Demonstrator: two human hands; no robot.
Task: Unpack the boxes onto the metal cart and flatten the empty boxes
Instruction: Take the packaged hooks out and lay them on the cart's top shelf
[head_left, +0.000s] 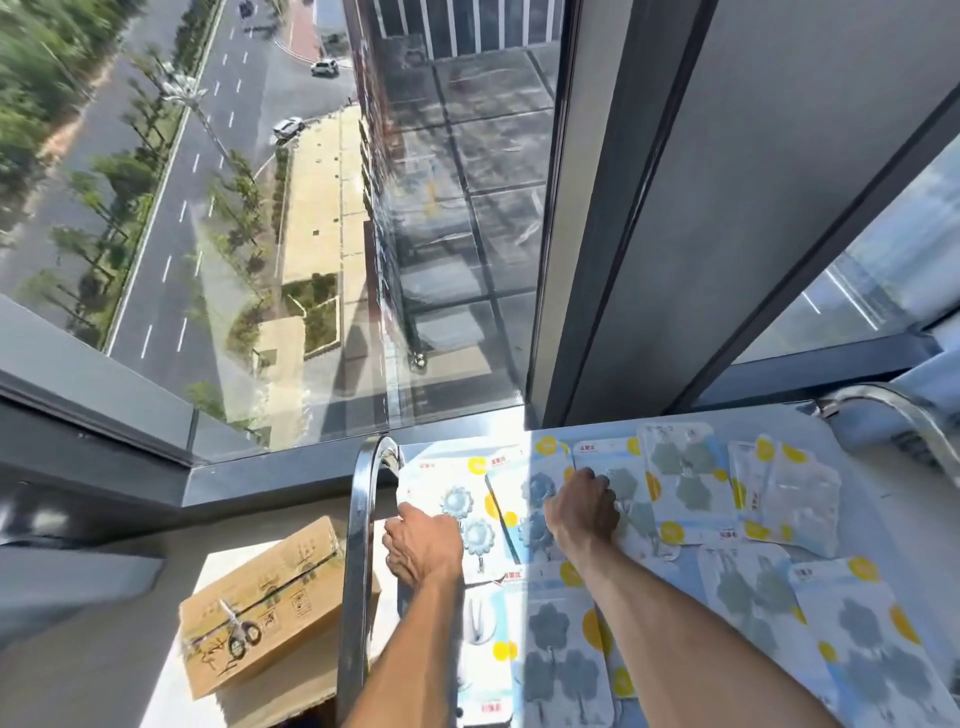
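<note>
At the far left a grey window frame (93, 415) runs along the glass, with a road and trees far below it. Lower down, a sealed brown cardboard box (270, 603) sits on a pale ledge just outside the cart; it is taped along its seam, printed with black handling marks, and a pair of scissors (240, 631) lies on its top. A curved, polished steel handle (363, 545) of the metal cart (883, 499) rises between the box and the goods.

The left hand (423, 543) rests palm down at the near left edge of the cart's top, on a flat white card pack (457, 499) carrying glossy flower-shaped hooks; its fingers curl over the pack's edge, seemingly gripping it, though the hand's back hides the tips. Just beside it, the right hand (584, 506) presses down on a blue-and-white pack (631, 486), fingers bent and bunched on the film, so I cannot tell whether they pinch it.

Further right, more flat packs (691, 478) with grey-green flower shapes and yellow dots overlap across the top, some under shiny clear film. A second steel handle (893, 410) curves at the far right, beside a dark window post (649, 208).
</note>
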